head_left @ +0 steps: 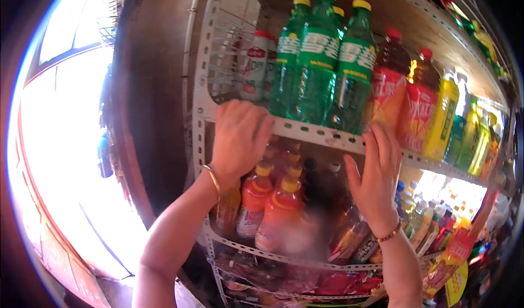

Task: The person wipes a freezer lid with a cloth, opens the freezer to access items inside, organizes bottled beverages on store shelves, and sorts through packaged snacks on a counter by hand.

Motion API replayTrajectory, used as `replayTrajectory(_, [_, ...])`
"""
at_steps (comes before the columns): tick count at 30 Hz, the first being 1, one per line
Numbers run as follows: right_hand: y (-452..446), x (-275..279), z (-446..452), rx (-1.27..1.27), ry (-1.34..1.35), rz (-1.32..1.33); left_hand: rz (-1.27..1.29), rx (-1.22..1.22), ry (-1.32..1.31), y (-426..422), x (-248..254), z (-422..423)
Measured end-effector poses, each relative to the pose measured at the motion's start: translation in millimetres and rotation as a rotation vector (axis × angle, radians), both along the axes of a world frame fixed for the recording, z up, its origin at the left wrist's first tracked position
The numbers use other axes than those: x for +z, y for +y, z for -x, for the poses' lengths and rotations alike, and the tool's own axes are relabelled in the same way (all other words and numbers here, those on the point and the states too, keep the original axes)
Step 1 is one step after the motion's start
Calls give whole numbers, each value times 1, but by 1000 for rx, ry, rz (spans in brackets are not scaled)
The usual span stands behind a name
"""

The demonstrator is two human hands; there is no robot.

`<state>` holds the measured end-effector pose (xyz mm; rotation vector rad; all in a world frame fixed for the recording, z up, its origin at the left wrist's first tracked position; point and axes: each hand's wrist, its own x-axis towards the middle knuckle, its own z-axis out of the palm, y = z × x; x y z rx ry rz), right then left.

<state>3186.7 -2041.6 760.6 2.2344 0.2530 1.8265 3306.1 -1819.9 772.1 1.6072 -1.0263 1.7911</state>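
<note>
My left hand [240, 133] is curled over the perforated metal edge of the upper shelf [292, 129], near its left corner post. The fingertips are hidden behind the knuckles. My right hand [376, 174] rests its outstretched fingers against the same edge, with the thumb apart and nothing held. Between and above the hands stand green soda bottles [315, 62] with yellow caps and white lettering. Just above the right fingers is a red-labelled iced tea bottle [386, 87]. A white bottle with a red cap [254, 70] stands behind the left hand.
On the lower shelf [273, 253] stand orange drink bottles [281, 210] with yellow caps; a blurred patch covers part of that row. Yellow and green bottles [443, 117] continue to the right. A bright doorway [65, 171] lies left of the rack. Packaged goods [338, 283] fill the level below.
</note>
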Motion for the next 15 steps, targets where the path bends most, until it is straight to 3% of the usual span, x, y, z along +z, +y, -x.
replayTrajectory(5, [7, 13, 13, -10, 53, 19, -125, -17, 52, 21, 24, 6])
replayTrajectory(7, [9, 18, 17, -16, 127, 27, -460, 145, 200, 35, 42, 4])
replayTrajectory(8, [11, 21, 20, -15, 135, 48, -608, 385, 464, 37, 63, 9])
replayTrajectory(9, [12, 25, 22, -22, 137, 54, -603, 376, 465, 41, 71, -1])
replayTrajectory(11, [13, 31, 25, -52, 234, 81, -362, 235, 199, 40, 76, -24])
replayTrajectory(15, [27, 48, 31, -110, 223, 168, -324, 182, 192, 27, 59, -32])
